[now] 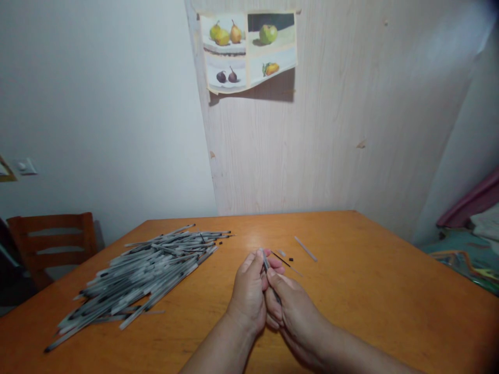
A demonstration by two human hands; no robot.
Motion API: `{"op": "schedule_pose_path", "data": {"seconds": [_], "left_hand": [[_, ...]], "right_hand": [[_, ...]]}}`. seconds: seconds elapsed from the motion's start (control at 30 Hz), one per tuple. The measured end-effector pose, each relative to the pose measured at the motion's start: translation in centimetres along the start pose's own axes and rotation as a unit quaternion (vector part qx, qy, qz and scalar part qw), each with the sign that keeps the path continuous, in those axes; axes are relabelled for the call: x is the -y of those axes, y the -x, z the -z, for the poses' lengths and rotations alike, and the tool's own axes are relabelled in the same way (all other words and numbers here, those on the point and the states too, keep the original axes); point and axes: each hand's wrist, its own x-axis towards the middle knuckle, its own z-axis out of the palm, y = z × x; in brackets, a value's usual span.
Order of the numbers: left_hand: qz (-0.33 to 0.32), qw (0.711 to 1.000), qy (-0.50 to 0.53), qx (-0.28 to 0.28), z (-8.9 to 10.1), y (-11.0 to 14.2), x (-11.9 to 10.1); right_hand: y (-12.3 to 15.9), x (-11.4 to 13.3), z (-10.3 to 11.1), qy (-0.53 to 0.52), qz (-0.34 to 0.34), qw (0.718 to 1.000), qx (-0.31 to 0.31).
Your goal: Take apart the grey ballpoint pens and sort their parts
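Pen (pixel 265 262), slim and grey, pinched by left hand (pixel 249 285) and right hand (pixel 293 300) together, lower centre; at left, see-through tubes (pixel 144 267) lie heaped, some dark inside.

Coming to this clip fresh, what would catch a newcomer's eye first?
A sprawling heap of grey pens dominates the left of the table. Front and centre, the left hand and right hand hold one slim pen together. Higher up, a fruit print hangs on the wall.
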Motion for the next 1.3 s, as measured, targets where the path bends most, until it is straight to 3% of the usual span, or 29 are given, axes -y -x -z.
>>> {"op": "schedule_pose_path", "data": {"seconds": [0.73,0.87,0.97,1.1,1.2,1.3], "left_hand": [[-0.015,0.997,-0.041,-0.06,-0.9,0.2,-0.2],[0.01,0.999,-0.021,-0.044,-0.6,-0.1,-0.3],[0.045,0.999,0.015,-0.009,-0.3,-0.2,-0.7],[0.072,0.995,0.061,0.042,0.0,-0.1,-1.2],[0.077,0.992,0.083,0.049,0.0,-0.1,-1.3],[0.079,0.991,0.099,0.049,0.1,-0.3,-1.2]], "right_hand": [[0.0,-0.1,-0.7,0.043,-0.008,0.998,-0.039],[0.0,0.1,-0.6,0.013,-0.014,0.999,-0.034],[0.1,0.4,-0.3,-0.038,-0.019,0.999,-0.014],[0.1,0.9,0.3,-0.139,-0.041,0.987,0.065],[-0.1,1.1,0.7,-0.186,-0.059,0.975,0.105],[-0.1,1.2,0.8,-0.183,-0.06,0.975,0.108]]}}
